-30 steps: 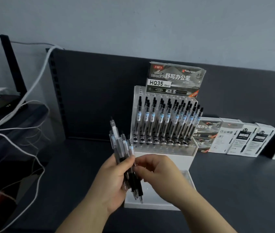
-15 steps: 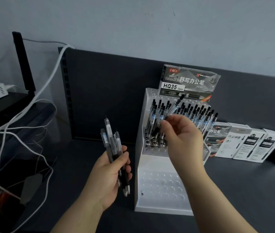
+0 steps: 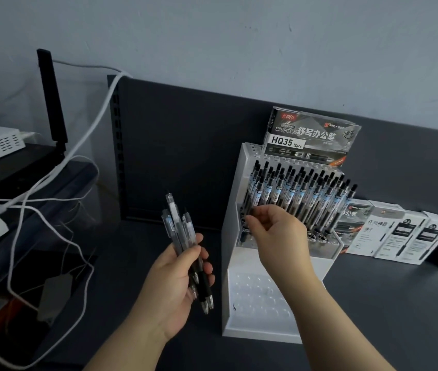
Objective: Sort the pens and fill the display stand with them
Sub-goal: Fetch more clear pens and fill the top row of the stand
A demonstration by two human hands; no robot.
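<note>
left hand (image 3: 175, 285) closed around a bundle of pens (image 3: 185, 253), thumb pressed across the barrels, fingers curled behind; clear barrels and clips pointing up, dark grips and silvery tips pointing down past the palm. right hand (image 3: 274, 231) up at the left end of the display stand (image 3: 242, 311), fingertips pinched together at the lower part of a stand pen; whether actually gripping it, cannot tell. white stepped stand on the dark tabletop (image 3: 386, 317), just right of the left hand: upper tier packed with rows of stand pens (image 3: 300, 191), all leaning back, black caps on top, pale blue-and-white labels on clear barrels, dark grips down in the holes; a few holes at the front right of that tier open; lower front tier a bare grid of round holes. grey pen box (image 3: 311, 137) marked hq35 perched on top of the stand. white boxes (image 3: 397, 236) lined up to the right against the dark back panel. white cables (image 3: 51, 183) trailing at the left.
</note>
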